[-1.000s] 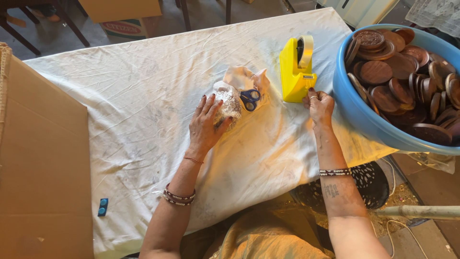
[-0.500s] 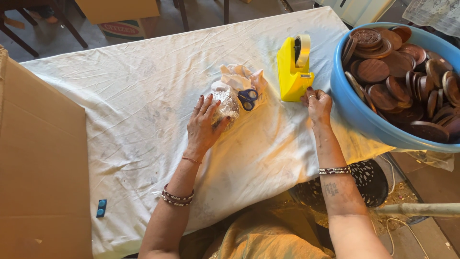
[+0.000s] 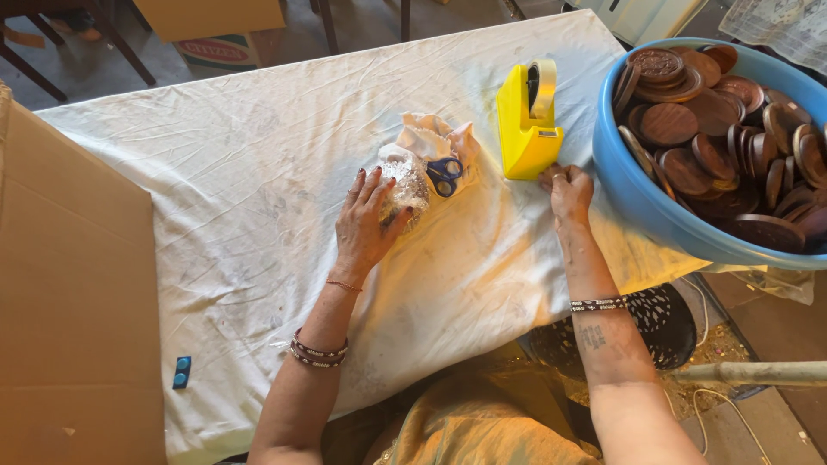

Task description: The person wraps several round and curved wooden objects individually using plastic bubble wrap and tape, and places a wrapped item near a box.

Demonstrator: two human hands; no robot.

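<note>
Head view, reading left to right: a flat brown cardboard sheet point(image 3: 73, 293) lies along the left edge of the table, overlapping the white cloth point(image 3: 215, 198) that covers it. A small blue object point(image 3: 181, 372) sits on the cloth near the front edge.

Left hand point(image 3: 366, 228): fingers spread, palm down, resting on a dusty white wrapped bundle point(image 3: 405, 182) at table centre. The hand presses on the bundle rather than closing round it; nothing is gripped. Just beyond the bundle, blue-handled scissors point(image 3: 444, 175) lie on crumpled paper point(image 3: 435, 138).

Right hand point(image 3: 568, 191): fingers curled inward on the cloth, touching the near base of the yellow tape dispenser point(image 3: 527, 125). Whether a tape end is pinched cannot be told.

Far right: a blue tub point(image 3: 655, 220) is filled with dark round wooden discs point(image 3: 689, 112).

Assessment: the step in hand appears to be steadying the bundle for taping. The next move likely calls for drawing tape from the dispenser while the left hand holds the bundle still.
</note>
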